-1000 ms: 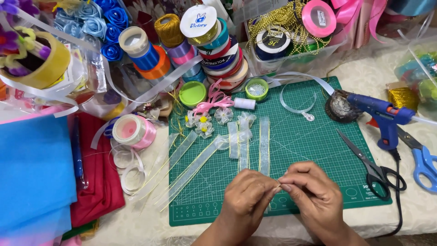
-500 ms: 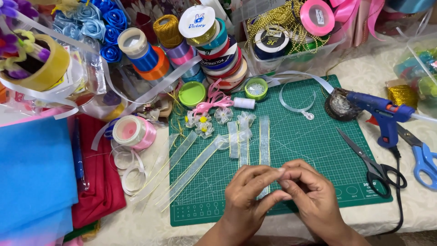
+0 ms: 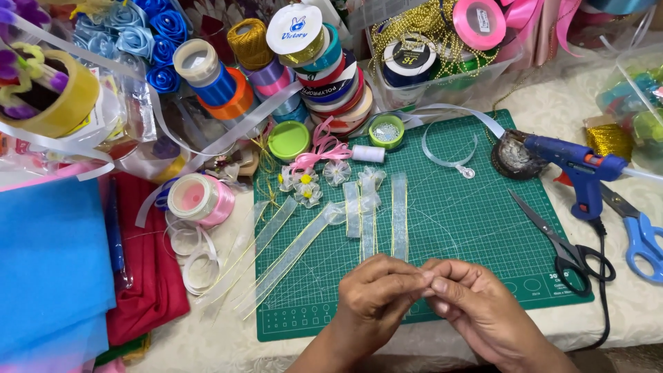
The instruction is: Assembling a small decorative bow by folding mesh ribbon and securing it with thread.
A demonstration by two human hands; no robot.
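Both my hands meet over the near edge of the green cutting mat [image 3: 476, 228]. My left hand [image 3: 376, 297] and my right hand [image 3: 473, 304] pinch a small piece of sheer white ribbon [image 3: 427, 282] between their fingertips; most of it is hidden by the fingers. Just beyond the hands lie several cut strips of sheer ribbon with gold edges [image 3: 399, 214]. Small ribbon flowers [image 3: 304, 185] sit further back on the mat.
Black scissors [image 3: 559, 245], a blue glue gun [image 3: 577, 169] and blue scissors [image 3: 642, 231] lie to the right. Stacked ribbon spools [image 3: 324, 62] and a clear box of spools [image 3: 442, 55] fill the back. A pink ribbon roll [image 3: 202, 198], red cloth [image 3: 148, 276] and blue felt [image 3: 52, 269] lie left.
My hands have shifted slightly toward me and closer together, fingers working the small ribbon piece. Nothing else on the table has moved.
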